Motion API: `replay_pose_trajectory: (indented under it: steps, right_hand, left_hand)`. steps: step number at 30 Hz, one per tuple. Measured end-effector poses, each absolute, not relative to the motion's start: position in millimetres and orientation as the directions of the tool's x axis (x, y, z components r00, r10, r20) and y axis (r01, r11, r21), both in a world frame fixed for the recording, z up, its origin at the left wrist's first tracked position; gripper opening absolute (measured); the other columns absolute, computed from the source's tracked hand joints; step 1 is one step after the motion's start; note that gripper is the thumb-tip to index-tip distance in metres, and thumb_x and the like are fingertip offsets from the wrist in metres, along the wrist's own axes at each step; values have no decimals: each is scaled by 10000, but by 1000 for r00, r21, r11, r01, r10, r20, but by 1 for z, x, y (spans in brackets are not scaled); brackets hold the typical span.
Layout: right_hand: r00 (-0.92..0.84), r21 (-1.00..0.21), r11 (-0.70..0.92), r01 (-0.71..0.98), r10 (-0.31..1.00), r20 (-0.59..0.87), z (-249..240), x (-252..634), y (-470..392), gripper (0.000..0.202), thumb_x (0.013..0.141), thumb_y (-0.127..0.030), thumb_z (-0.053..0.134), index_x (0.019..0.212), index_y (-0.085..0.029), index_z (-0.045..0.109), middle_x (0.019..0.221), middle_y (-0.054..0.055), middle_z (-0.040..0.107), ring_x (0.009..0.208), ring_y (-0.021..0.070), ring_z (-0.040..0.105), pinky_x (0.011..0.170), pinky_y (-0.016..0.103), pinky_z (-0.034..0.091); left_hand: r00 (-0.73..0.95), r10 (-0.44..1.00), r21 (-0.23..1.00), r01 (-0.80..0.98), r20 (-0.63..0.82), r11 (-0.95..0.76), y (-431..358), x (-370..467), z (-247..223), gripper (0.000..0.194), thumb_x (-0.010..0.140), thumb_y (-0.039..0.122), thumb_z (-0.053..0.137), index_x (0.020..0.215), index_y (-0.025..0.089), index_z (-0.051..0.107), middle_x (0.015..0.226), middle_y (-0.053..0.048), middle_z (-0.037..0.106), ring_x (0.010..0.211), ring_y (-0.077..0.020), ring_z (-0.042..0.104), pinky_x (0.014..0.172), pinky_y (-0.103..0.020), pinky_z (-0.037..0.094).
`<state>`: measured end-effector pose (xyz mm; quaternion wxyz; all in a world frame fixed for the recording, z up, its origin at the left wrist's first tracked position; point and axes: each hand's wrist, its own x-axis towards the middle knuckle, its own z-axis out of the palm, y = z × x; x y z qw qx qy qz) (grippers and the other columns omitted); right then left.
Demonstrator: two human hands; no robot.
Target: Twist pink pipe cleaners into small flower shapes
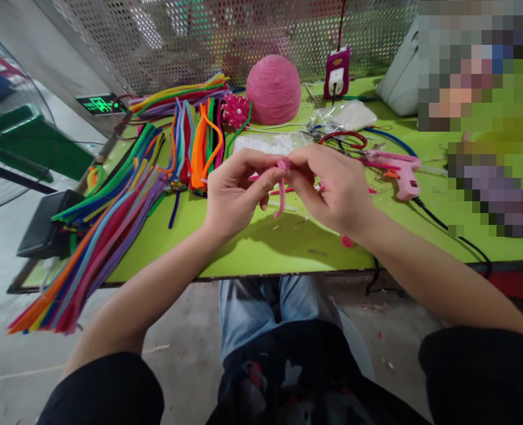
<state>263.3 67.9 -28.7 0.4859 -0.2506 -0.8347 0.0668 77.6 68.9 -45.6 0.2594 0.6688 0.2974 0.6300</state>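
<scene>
Between my two hands, above the green table, is a pink pipe cleaner [281, 203] whose loose end hangs down in a curve. The thumb and fingers of my left hand [235, 186] pinch it from the left. My right hand [332, 183] pinches the same piece from the right, fingertips meeting the left ones. Its upper part looks bent or coiled, mostly hidden by the fingertips. Under my right hand lies a small pink coil [346, 241]. A clear plastic bag [270, 143] lies just behind my hands.
Bundles of coloured pipe cleaners [111, 230] lie at the left, some overhanging the front edge. Behind stand a pink ball [273, 88] and a pink flower [237, 111]. A pink glue gun [405, 177] with a black cord [451, 227] rests at the right. A perforated metal panel [190, 41] closes the back.
</scene>
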Motion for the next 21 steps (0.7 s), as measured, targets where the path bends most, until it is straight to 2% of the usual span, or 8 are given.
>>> replay_pose_trajectory:
  steps: [4, 6, 10, 14, 16, 18, 21]
  right_hand:
    - [-354, -461, 828, 319, 555, 753, -31, 264, 62, 151, 1109, -294, 624, 972, -232, 637, 793, -13, 639, 675, 134, 584, 664, 313, 482]
    - [-325, -434, 843, 317, 527, 785, -33, 263, 60, 146, 1100, -271, 626, 958, -239, 620, 783, -17, 637, 652, 128, 573, 649, 308, 490]
    - [-304, -264, 904, 336, 370, 878, -38, 258, 62, 144, 1089, -211, 626, 951, -243, 601, 837, -1, 698, 748, 141, 661, 696, 294, 540]
    - [-308, -50, 882, 468, 216, 926, -40, 257, 68, 153, 1100, -178, 613, 953, -218, 601, 784, -17, 664, 685, 131, 632, 606, 290, 477]
    - [-346, 37, 838, 544, 184, 920, -38, 261, 71, 195, 1114, -202, 590, 919, -209, 590, 743, -12, 638, 655, 138, 602, 584, 315, 438]
    - [-422, 134, 800, 585, 159, 893, -33, 266, 73, 267, 1130, -221, 546, 864, -214, 570, 707, -10, 609, 631, 141, 574, 573, 333, 400]
    - [-568, 278, 791, 545, 104, 816, -26, 275, 78, 330, 1138, -209, 502, 811, -224, 544, 707, -15, 615, 641, 137, 575, 590, 325, 403]
  left_hand:
    - [60, 744, 745, 20, 665, -667, 66, 77, -45, 341, 927, 585, 840, 921, 254, 759, 884, 15, 790, 485, -54, 612, 370, -203, 478]
    - [68, 755, 758, -46, 652, -651, 65, 78, -46, 298, 937, 547, 843, 945, 260, 761, 869, 23, 780, 499, -57, 621, 375, -196, 489]
    - [59, 774, 772, -148, 631, -618, 66, 82, -50, 204, 970, 473, 824, 985, 279, 765, 854, 45, 761, 579, -59, 656, 448, -174, 535]
    - [66, 814, 806, -208, 577, -554, 67, 85, -52, 267, 955, 515, 830, 971, 261, 749, 870, 46, 760, 560, -53, 629, 439, -167, 520]
    - [95, 835, 829, -226, 541, -512, 68, 84, -49, 317, 931, 553, 845, 954, 252, 747, 835, 46, 740, 521, -49, 594, 421, -174, 503]
    - [129, 833, 840, -165, 538, -517, 69, 79, -43, 379, 874, 593, 887, 930, 242, 755, 797, 40, 716, 533, -52, 592, 433, -176, 494]
    - [219, 799, 816, 21, 560, -578, 72, 67, -31, 441, 805, 620, 933, 879, 219, 765, 784, 8, 723, 637, -73, 646, 481, -167, 481]
